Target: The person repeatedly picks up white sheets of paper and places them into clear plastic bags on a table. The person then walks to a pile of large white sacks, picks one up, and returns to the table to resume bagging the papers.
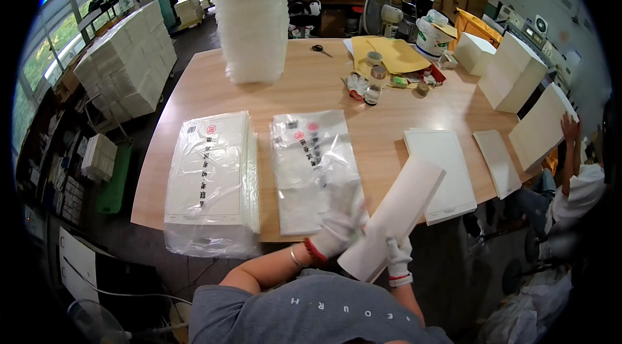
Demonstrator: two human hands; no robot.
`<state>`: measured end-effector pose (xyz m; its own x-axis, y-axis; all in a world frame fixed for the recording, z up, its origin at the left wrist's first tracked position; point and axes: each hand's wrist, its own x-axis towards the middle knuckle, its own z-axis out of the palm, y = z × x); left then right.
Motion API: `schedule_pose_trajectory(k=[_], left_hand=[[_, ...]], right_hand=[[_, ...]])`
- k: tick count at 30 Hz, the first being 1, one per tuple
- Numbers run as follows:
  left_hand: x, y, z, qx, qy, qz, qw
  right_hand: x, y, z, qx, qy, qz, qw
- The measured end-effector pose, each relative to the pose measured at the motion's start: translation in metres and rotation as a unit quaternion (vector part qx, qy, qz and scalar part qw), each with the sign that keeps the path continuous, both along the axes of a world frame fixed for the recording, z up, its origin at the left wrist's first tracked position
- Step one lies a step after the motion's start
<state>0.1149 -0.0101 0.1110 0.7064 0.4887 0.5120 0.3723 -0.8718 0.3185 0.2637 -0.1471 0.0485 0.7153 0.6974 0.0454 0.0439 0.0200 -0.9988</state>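
Note:
A curved sheaf of white paper point(398, 214) is tilted in front of my body, its lower end off the table's near edge. My right hand point(398, 254), in a white glove with a red cuff, grips its lower right side with the thumb on the front. My left hand point(338, 230), gloved the same way, is beside the sheaf's left edge; motion smears its fingers, so I cannot tell whether they hold anything. Near it lies a flat pile of clear plastic bags point(311, 195) with printing. Farther left is a stack of bagged white paper point(207, 182).
White paper stacks point(440, 172) and a narrower one point(497, 162) lie right. A tall pile of translucent packs point(249, 20) stands at the back. Scissors point(321, 51), a clear jar point(374, 88) and yellow sheets point(395, 54) are behind. Another person's hands point(570, 129) touch an upright white block point(541, 125).

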Motion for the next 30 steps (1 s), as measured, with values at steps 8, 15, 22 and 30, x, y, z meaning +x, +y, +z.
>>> schedule_pose_trajectory(k=[8, 15, 22, 30], left_hand=[[-0.025, 0.120, -0.006, -0.381, -0.069, 0.118, 0.914], [0.022, 0.025, -0.011, -0.107, -0.073, -0.106, 0.986], [-0.023, 0.084, -0.112, -0.027, -0.050, -0.121, 0.991], [-0.074, 0.129, -0.165, -0.407, -0.330, 0.212, 0.825]], right_hand=[[-0.011, -0.003, 0.046, -0.106, -0.492, 0.197, 0.841], [0.008, 0.092, -0.004, -0.259, -0.521, 0.263, 0.770], [0.003, 0.164, -0.042, -0.269, -0.459, -0.002, 0.847], [0.022, 0.181, -0.025, -0.398, -0.505, 0.173, 0.746]])
